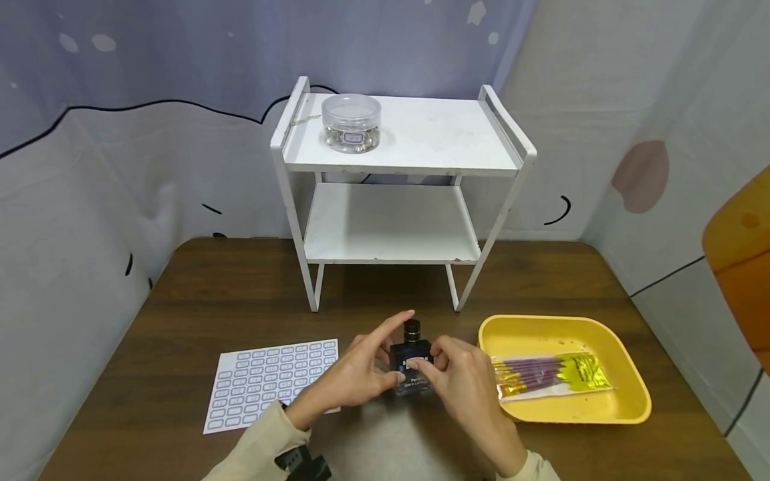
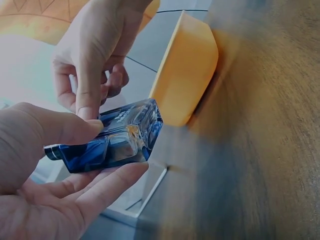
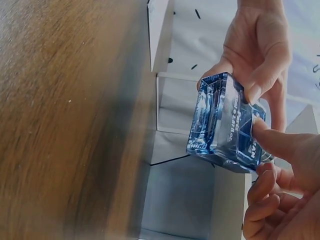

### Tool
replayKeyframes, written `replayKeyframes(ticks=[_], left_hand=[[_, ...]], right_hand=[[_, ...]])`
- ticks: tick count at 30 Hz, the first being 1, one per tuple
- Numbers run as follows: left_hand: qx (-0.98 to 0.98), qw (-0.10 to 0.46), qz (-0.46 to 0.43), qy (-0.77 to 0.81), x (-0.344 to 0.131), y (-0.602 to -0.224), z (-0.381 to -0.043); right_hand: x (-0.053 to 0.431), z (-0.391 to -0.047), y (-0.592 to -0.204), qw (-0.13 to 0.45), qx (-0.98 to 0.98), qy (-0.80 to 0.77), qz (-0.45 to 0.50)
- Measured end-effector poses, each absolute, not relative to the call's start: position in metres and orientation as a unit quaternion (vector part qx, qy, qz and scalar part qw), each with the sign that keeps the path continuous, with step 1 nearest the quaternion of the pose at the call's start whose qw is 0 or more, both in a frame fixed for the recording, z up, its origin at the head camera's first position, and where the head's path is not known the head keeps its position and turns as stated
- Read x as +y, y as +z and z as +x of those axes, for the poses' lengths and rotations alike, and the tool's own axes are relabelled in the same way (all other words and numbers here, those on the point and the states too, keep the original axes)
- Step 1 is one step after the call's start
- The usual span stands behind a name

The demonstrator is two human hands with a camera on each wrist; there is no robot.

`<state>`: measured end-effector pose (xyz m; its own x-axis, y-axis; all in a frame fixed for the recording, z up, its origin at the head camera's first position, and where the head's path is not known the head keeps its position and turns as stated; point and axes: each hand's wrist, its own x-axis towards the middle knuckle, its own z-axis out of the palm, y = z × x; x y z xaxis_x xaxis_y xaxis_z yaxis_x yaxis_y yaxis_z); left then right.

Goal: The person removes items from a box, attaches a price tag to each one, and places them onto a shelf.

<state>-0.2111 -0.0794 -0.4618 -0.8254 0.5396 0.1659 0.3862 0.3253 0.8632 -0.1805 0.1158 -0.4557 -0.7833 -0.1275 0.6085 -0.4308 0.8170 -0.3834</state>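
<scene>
A dark blue glass perfume bottle (image 1: 402, 354) with a black cap (image 1: 412, 329) stands upright between my hands in the head view. My left hand (image 1: 357, 371) grips it from the left, thumb on the front face and fingers behind. From the right side, my right hand (image 1: 466, 374) presses its thumb on the lettered front, with its other fingers curled by the bottle's side edge. Light lettering crosses the glass (image 3: 220, 120) in the right wrist view, where the thick base faces the camera. The right thumb hides part of the front; whether anything lies beneath it, I cannot tell.
Left of the hands lies a white sheet of small blue-bordered labels (image 1: 265, 384). A yellow tray (image 1: 577, 411) at right holds a packet of purple-handled brushes (image 1: 541, 374). Behind stands a white two-tier shelf (image 1: 433, 127), with a clear labelled jar (image 1: 351, 123) on top.
</scene>
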Motion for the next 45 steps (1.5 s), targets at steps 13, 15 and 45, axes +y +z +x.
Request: replayKeyframes(ticks=[13,15,45], left_hand=[[0.781,0.094,0.309,0.535,-0.083,-0.459,-0.215],[0.77,0.1,0.313,0.546,-0.084,-0.458,-0.215],[0.682,0.167,0.333,0.63,-0.098,-0.448,-0.224]], right_hand=[[0.123,-0.179,-0.458,0.282,-0.871,0.354,0.19],[0.124,-0.179,-0.46,0.289,-0.853,0.375,0.221],[0.14,-0.181,-0.463,0.275,-0.791,0.394,0.379]])
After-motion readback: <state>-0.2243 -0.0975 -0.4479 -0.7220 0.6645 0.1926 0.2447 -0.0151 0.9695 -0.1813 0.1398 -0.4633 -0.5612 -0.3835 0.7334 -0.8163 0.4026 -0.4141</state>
